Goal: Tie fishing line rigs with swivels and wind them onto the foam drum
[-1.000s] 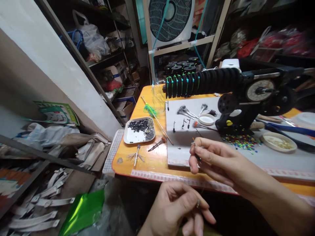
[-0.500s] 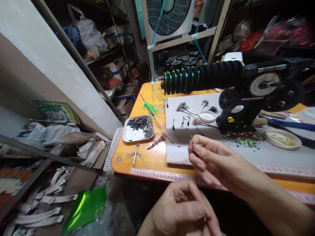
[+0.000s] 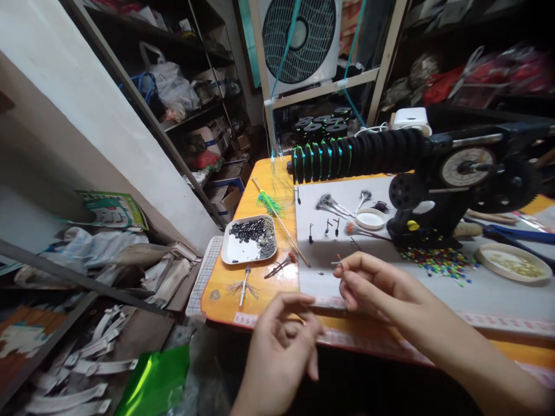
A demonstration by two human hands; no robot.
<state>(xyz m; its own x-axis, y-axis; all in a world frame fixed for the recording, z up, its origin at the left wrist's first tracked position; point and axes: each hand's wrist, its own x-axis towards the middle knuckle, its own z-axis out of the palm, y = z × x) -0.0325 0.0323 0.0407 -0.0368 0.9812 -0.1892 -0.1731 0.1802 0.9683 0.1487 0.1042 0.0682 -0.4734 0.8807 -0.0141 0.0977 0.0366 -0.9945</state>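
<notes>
My right hand (image 3: 381, 286) is pinched over the grey-white board (image 3: 318, 292). Between its thumb and index finger is a small thin piece with an orange tip (image 3: 338, 259); its lower part is hidden by the fingers. To the left and lower, at the table's front edge, my left hand (image 3: 281, 346) is loosely curved, thumb and fingers apart, with nothing seen in it. Near the right fingertips a tiny dark piece (image 3: 321, 273) lies on the board. Farther back on it are small black pieces with stems (image 3: 310, 233) and an orange-tipped bundle (image 3: 350, 229).
A white tray of small black parts (image 3: 229, 251) stands at the table's left. A black machine with a ribbed roller (image 3: 368, 153) stands at right, with colourful beads (image 3: 437, 263) under it. A wooden stick (image 3: 290, 237) lies left of the board. Behind is a box fan (image 3: 299, 40).
My left hand has moved up and left and its fingers have parted; the small greenish piece seen at them is out of sight. My right hand keeps its pinch, and the view has tilted slightly upward.
</notes>
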